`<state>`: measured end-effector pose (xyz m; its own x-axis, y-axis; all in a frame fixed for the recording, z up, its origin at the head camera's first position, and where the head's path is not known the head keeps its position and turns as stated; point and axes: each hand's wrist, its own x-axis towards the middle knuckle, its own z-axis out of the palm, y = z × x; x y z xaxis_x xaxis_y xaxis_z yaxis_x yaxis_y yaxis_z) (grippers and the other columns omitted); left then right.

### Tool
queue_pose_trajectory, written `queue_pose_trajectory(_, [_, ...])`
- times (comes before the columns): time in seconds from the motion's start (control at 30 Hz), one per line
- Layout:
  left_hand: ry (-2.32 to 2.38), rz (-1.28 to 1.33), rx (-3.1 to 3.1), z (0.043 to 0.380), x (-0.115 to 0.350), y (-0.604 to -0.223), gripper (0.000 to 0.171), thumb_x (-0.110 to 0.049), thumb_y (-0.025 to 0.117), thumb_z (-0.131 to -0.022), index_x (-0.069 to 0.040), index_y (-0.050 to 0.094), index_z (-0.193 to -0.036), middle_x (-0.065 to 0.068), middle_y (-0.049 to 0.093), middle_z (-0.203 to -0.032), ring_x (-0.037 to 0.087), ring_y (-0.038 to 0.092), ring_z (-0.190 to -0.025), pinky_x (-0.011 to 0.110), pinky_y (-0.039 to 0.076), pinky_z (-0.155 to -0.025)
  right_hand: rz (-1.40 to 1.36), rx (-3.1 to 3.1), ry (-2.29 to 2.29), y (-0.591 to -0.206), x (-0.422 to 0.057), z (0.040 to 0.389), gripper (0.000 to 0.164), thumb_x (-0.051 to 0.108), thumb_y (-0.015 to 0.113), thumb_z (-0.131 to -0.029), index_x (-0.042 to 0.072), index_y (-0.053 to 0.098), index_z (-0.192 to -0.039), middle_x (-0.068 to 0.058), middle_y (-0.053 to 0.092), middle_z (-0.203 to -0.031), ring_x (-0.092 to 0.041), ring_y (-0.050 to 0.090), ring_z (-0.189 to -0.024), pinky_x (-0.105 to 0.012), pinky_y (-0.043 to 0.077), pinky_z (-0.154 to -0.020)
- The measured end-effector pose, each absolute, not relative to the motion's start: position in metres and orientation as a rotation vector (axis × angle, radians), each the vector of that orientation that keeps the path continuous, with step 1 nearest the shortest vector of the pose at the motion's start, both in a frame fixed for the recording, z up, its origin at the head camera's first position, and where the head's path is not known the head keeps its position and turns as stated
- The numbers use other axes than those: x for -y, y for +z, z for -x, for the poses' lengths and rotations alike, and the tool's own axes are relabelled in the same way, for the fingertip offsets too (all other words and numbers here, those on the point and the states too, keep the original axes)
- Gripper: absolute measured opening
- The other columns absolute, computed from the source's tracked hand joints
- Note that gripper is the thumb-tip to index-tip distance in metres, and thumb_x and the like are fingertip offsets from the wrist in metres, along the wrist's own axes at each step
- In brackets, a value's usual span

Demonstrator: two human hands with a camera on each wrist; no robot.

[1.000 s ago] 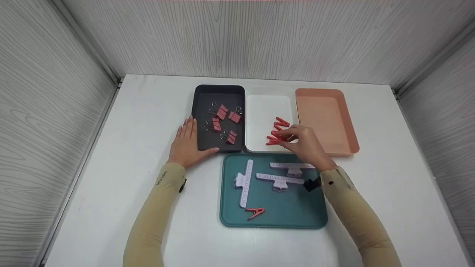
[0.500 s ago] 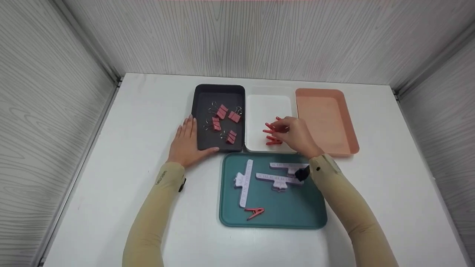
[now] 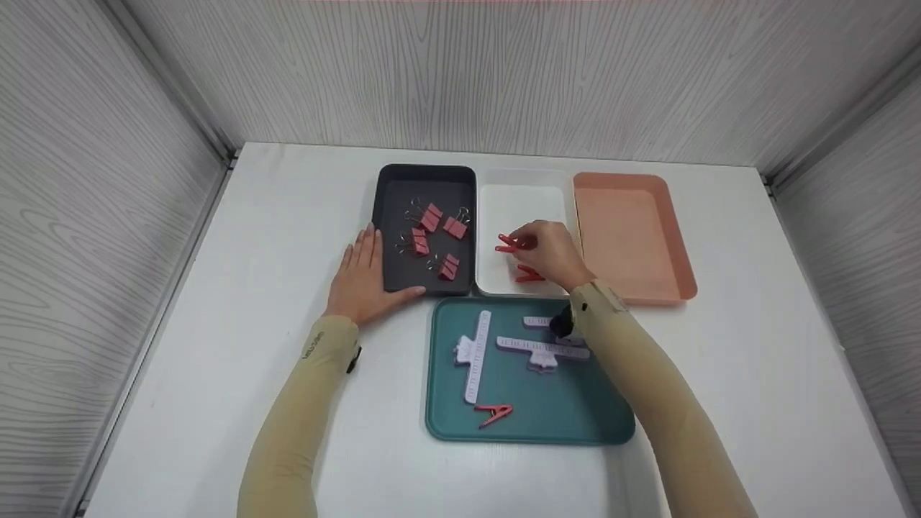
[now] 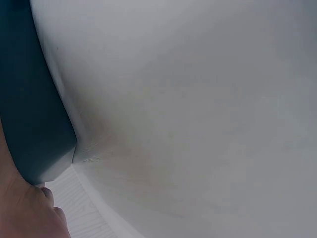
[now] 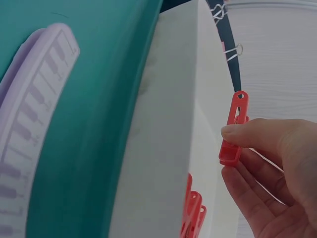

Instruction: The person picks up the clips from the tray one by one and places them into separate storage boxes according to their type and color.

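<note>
Over the white tray (image 3: 516,198), my right hand (image 3: 554,252) pinches a red plastic clothespin (image 5: 234,129) between thumb and fingers. Other red clothespins (image 3: 529,274) lie in that tray, partly hidden by the hand. My left hand (image 3: 358,286) rests against the left side and near corner of the black tray (image 3: 396,185), fingers straight and thumb spread. Inside the black tray are several pink binder clips (image 3: 429,217). The teal tray (image 3: 547,424) in front bears one more red clothespin (image 3: 495,414) and lilac bar clips (image 3: 478,356) with a piano-key pattern, one partly covered by my right wrist.
An orange tray (image 3: 624,230) stands right of the white one, the three trays side by side along the back. The white table (image 3: 187,345) is bounded by grey wood-grain panels (image 3: 460,79) behind and at both sides.
My right hand has lifted a red clothespin from the cluster's place in the white tray and moved left with it. The left hand has stayed still.
</note>
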<state>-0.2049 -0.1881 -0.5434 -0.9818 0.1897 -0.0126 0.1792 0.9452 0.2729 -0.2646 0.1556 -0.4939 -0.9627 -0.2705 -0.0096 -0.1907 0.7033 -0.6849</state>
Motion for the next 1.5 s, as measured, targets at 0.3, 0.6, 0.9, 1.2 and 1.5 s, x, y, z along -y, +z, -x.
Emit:
queue_pose_trajectory(0.3, [0.418,-0.301,-3.07,0.206,0.186,-0.542,0.137,-0.095,0.043,-0.076,0.003,0.0,-0.16,0.019,-0.002,-0.168,0.028,-0.004,-0.155,0.038,-0.004,-0.124,0.304,-2.773,-1.061,-0.499,-0.148,0.271,0.037,0.012,0.076,-0.092,0.004,0.071,-0.128,-0.012,0.068,-0.125,-0.025,0.061,-0.108,-0.038,0.053,-0.1])
queue_pose_trajectory(0.6, [0.452,-0.31,-3.069,0.206,0.188,-0.541,0.136,-0.092,0.047,-0.077,0.005,0.001,-0.16,0.02,-0.002,-0.168,0.029,-0.004,-0.154,0.038,-0.004,-0.124,0.351,-2.784,-1.082,-0.491,-0.147,0.261,0.042,0.017,0.079,-0.092,0.006,0.07,-0.131,-0.009,0.067,-0.132,-0.029,0.061,-0.118,-0.041,0.051,-0.104])
queue_pose_trajectory(0.9, [0.403,-0.303,-3.066,0.204,0.189,-0.541,0.136,-0.093,0.045,-0.077,0.004,0.0,-0.16,0.019,-0.004,-0.168,0.028,-0.004,-0.155,0.037,-0.005,-0.124,0.498,-2.842,-1.072,-0.482,-0.147,0.248,0.041,0.02,0.079,-0.092,0.005,0.071,-0.13,-0.01,0.067,-0.132,-0.028,0.063,-0.12,-0.042,0.052,-0.103])
queue_pose_trajectory(1.2, [0.409,-0.302,-3.064,0.205,0.188,-0.54,0.135,-0.093,0.045,-0.078,0.005,0.0,-0.16,0.02,-0.003,-0.168,0.029,-0.003,-0.155,0.036,-0.004,-0.124,0.521,-2.832,-1.13,-0.476,-0.151,0.235,0.042,0.024,0.081,-0.09,0.011,0.073,-0.129,-0.008,0.067,-0.132,-0.029,0.06,-0.124,-0.043,0.053,-0.101])
queue_pose_trajectory(1.5, [0.414,-0.307,-3.048,0.205,0.189,-0.539,0.136,-0.092,0.047,-0.078,0.004,-0.001,-0.16,0.019,-0.005,-0.168,0.029,-0.005,-0.154,0.037,-0.005,-0.124,0.631,-2.828,-1.206,-0.473,-0.159,0.217,0.045,0.026,0.082,-0.09,0.011,0.071,-0.131,-0.008,0.07,-0.127,-0.03,0.062,-0.122,-0.045,0.057,-0.095])
